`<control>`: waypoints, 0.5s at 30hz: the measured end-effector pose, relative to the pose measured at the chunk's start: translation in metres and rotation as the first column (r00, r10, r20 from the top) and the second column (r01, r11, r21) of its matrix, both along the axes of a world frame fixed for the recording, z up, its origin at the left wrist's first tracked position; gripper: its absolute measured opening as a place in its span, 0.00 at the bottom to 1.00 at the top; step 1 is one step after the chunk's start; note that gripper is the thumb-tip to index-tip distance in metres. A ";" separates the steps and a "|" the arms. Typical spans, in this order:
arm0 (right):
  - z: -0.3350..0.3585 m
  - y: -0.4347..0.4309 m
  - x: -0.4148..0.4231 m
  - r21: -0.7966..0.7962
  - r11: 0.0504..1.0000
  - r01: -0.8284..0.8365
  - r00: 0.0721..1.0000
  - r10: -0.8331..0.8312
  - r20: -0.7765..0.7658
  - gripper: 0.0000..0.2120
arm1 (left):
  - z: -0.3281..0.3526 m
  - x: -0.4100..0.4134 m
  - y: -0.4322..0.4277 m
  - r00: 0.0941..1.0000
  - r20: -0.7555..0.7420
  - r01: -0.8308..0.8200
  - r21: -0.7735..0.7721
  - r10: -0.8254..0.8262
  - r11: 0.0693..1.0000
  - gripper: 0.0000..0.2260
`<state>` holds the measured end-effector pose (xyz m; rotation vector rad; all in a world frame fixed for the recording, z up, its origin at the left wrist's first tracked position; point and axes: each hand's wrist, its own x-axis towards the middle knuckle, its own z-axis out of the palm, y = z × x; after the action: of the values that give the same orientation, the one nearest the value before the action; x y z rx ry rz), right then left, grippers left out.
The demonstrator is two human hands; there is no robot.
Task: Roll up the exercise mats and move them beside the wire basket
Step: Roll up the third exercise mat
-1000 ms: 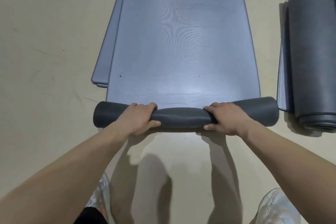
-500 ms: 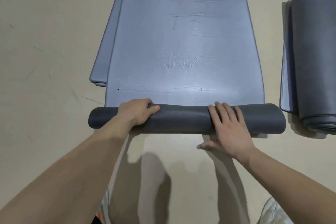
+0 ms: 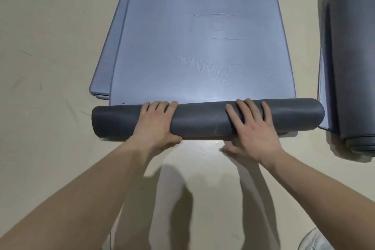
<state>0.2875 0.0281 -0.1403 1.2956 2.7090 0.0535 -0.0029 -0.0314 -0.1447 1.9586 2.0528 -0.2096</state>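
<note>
**Both palms down on a part-rolled mat**

Presses the left hand (image 3: 156,124) onto the dark grey roll (image 3: 203,119) left of its middle, fingers laid close together over the top, thumb low at the near side; presses the right hand (image 3: 253,128) onto it right of its middle, fingers straight and spread, thumb reaching the floor (image 3: 50,36) just in front; holds the two hands well apart, neither one clenched round the tube, both lying flat on it.

Finds the roll lying crosswise in the lower middle of the view, wound from the near end of the top mat (image 3: 203,46); leaves the rest of that sheet flat and pale blue-grey, running from the far side of the roll to the upper edge of the frame.

Shows a second mat (image 3: 107,63) flat beneath the first, its left edge and near corner sticking out to the left; shows at the far right a thick rolled mat (image 3: 353,57) lying lengthwise on another mat (image 3: 323,67); puts the right end of the roll just beside that one, cannot tell whether touching.

Casts arm shadows on the beige, scuffed floor; catches the tip of a light shoe (image 3: 312,239) at the lower right corner.
</note>
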 end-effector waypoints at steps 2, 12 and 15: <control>-0.003 0.011 -0.003 0.015 1.000 -0.016 1.000 0.016 -0.011 0.54 | 0.001 -0.002 0.001 1.000 -0.004 0.023 -0.007 -0.023 1.000 0.48; 0.022 0.063 -0.017 -0.197 0.980 -0.012 0.998 0.025 0.065 0.51 | 0.011 -0.014 0.014 0.993 -0.038 0.117 0.127 -0.113 0.985 0.40; 0.042 0.056 -0.021 -0.367 0.930 0.029 0.994 0.012 0.111 0.50 | 0.034 -0.012 0.006 0.993 0.028 0.111 -0.044 -0.110 0.993 0.38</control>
<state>0.2663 0.0839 -0.0986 1.1528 2.4621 -0.3570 -0.0146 -0.0251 -0.1102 2.0385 1.9079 -0.2516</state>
